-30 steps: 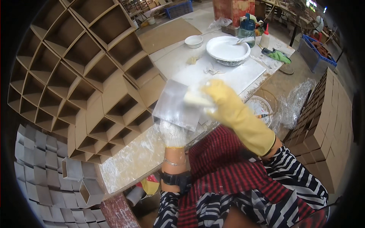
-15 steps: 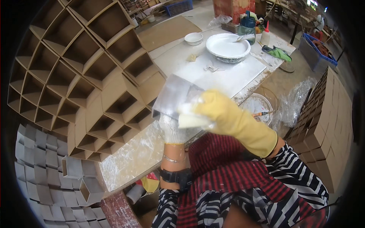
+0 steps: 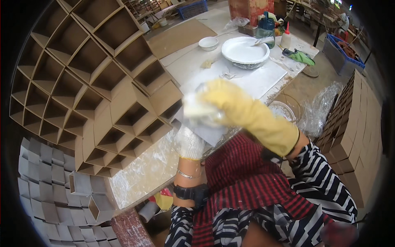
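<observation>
Right now the work looks like a coating or wiping step: the right hand (image 3: 224, 99), in a long yellow rubber glove, presses a pale sponge-like pad (image 3: 197, 110) against a flat grey panel (image 3: 201, 127), while the left hand (image 3: 189, 142), in a white knit glove, grips that panel from below and keeps it raised over the near edge of the surface (image 3: 144, 173). Both hands are closed on what they hold; the pad is blurred, so its exact kind is hard to tell.

Left of the panel, a large cardboard lattice (image 3: 90, 90) of diamond-shaped cells lies over the surface's left side. Towards the far edge stand a wide white bowl (image 3: 245, 51) with a tool resting in it, a small white bowl (image 3: 208, 43) and a squeeze bottle (image 3: 286, 39), beside a white board (image 3: 255, 78).

By my judgement the panel is partly treated. The next move probably calls for a firm grip underneath, so the panel does not tilt, and even pressure across to its edges.
</observation>
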Tool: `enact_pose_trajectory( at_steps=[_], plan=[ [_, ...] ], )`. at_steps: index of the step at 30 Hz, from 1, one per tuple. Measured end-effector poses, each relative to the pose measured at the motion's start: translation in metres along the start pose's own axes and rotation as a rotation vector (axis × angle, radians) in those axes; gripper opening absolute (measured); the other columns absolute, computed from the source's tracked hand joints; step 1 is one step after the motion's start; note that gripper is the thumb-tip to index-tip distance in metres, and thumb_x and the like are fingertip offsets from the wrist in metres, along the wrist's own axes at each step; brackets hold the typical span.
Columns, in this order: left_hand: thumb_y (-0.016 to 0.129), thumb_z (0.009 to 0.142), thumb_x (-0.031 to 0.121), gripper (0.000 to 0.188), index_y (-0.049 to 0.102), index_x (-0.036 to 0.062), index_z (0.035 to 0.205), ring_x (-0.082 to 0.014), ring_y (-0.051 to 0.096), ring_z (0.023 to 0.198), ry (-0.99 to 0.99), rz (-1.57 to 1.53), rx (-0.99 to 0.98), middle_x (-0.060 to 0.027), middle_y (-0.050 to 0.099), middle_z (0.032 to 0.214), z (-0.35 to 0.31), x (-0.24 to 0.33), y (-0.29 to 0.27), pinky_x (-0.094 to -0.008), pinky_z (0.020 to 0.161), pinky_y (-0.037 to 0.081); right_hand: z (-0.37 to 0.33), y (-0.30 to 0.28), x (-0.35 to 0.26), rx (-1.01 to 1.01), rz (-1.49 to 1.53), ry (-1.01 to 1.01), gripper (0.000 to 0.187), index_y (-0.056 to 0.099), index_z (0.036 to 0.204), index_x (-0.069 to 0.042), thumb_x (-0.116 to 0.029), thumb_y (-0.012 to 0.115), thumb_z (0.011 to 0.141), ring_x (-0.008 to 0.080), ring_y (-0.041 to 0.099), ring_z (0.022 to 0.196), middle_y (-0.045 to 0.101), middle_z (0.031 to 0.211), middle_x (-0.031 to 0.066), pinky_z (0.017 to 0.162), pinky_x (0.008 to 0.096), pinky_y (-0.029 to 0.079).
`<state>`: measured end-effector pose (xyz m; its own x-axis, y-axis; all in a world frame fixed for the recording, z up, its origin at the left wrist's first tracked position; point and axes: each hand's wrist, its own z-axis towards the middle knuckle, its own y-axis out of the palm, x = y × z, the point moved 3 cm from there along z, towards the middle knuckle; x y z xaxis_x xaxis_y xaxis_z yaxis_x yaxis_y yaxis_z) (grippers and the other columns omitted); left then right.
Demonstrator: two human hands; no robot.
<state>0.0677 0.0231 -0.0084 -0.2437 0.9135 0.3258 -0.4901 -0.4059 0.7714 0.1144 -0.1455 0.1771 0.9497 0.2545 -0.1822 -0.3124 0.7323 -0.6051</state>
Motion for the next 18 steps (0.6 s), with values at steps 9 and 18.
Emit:
enact_pose_trajectory(
  at_steps=[9, 18],
  plan=[
    [0.035, 0.100, 0.027, 0.041, 0.040, 0.0025, 0.132, -0.0209, 0.046, 0.116, 0.068, 0.776, 0.636, -0.0123, 0.048, 0.127, 0.006, 0.001, 0.049, -0.0327, 0.098, 0.041, 0.011, 0.000, -0.014, -0.040, 0.190, -0.163, 0.063, 0.056, 0.117, -0.009, -0.008, 0.079, 0.058, 0.0321, 0.057, 0.099, 0.059, 0.105, 0.0128, 0.086, 0.0392, 0.046],
    [0.036, 0.100, 0.023, 0.037, 0.042, 0.0014, 0.129, -0.0221, 0.053, 0.107, 0.022, 0.438, 0.563, -0.0122, 0.052, 0.121, 0.008, -0.002, 0.063, -0.0308, 0.092, 0.046, 0.011, -0.024, 0.024, -0.057, 0.453, 0.555, 0.065, 0.045, 0.132, -0.016, -0.020, 0.073, 0.074, 0.0366, 0.056, 0.103, 0.055, 0.116, 0.0203, 0.091, 0.0411, 0.046]
  ],
)
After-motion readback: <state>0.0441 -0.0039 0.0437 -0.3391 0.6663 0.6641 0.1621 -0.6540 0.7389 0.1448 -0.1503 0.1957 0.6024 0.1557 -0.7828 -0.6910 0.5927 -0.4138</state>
